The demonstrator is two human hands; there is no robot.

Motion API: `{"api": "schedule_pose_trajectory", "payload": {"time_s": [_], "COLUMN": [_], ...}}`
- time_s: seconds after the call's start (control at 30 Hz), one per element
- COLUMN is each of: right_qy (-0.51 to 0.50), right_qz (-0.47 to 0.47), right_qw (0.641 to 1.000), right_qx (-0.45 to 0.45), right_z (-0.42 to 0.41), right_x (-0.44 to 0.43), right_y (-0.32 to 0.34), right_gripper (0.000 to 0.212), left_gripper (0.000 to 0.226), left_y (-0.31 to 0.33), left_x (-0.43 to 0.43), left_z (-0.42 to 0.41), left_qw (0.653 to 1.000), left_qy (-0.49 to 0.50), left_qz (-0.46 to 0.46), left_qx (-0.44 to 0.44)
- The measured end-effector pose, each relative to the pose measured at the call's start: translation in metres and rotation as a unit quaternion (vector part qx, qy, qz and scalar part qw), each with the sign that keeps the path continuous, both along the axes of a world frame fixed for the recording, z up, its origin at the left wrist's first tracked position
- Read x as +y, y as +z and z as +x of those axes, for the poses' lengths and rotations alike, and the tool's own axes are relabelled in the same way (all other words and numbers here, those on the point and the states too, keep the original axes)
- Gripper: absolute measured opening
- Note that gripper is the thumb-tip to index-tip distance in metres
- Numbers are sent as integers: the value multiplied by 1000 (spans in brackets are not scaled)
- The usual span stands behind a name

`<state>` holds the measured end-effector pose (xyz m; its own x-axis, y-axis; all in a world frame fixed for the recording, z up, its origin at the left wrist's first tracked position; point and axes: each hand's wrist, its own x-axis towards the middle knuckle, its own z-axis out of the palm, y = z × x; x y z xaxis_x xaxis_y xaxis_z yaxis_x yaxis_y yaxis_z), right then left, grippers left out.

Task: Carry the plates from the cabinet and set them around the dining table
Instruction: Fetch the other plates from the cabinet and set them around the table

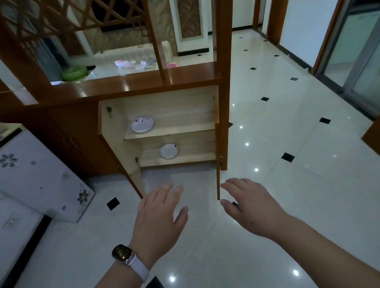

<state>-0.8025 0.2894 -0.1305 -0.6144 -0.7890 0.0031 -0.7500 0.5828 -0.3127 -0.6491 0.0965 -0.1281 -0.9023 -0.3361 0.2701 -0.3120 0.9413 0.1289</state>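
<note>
The cabinet (161, 127) stands at 12 o'clock with both doors swung open toward the viewer. One plate (142, 125) lies on its upper shelf (172, 130), another plate (169, 151) on the lower shelf (181, 159), slightly to the right. Both hands, the left hand (159, 214) and right hand (250, 203), are over the floor (284, 138) before the cabinet. Behind it, at 11 o'clock, is the table (122, 70).

Glossy, lacquered brown wood forms the cabinet (136, 84) and its open doors (218, 160), while the pale inner shelves (183, 128) look like matt, unvarnished wood grain. Two smooth white plates (142, 125) with a ceramic-like sheen sit on them, above a polished, mirror-bright tile floor (273, 138) inlaid with black diamonds. A watch (122, 253) with a shiny metal case and a matt white band circles one wrist.
</note>
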Motion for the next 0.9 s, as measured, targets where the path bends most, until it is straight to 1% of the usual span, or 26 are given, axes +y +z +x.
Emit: {"api": "schedule_pose_trajectory", "payload": {"time_s": [0.23, 0.47, 0.7, 0.8, 0.9], "right_qy": [-2, -6, 0, 11, 20], "right_qz": [-18, -7, 23, 39, 44], "right_qw": [1000, 1000, 1000, 999, 999], "right_qx": [0, -13, -11, -24, -18], "right_z": [-45, -83, -139, -165, -188], "right_x": [-25, -71, -153, -200, -251], "right_y": [-2, -17, -25, -22, -18], "right_gripper": [50, 50, 49, 51, 51], "left_gripper": [46, 46, 52, 51, 50], "left_y": [-3, -16, -43, -48, -50], "left_x": [-26, -74, -163, -208, -256], "left_z": [-40, -87, -147, -170, -189], "left_qw": [1000, 1000, 997, 996, 996], "left_qy": [-2, -6, -4, 3, 7], "left_qz": [-3, 5, 65, 76, 75], "left_qx": [-11, -26, -45, -44, -38]}}
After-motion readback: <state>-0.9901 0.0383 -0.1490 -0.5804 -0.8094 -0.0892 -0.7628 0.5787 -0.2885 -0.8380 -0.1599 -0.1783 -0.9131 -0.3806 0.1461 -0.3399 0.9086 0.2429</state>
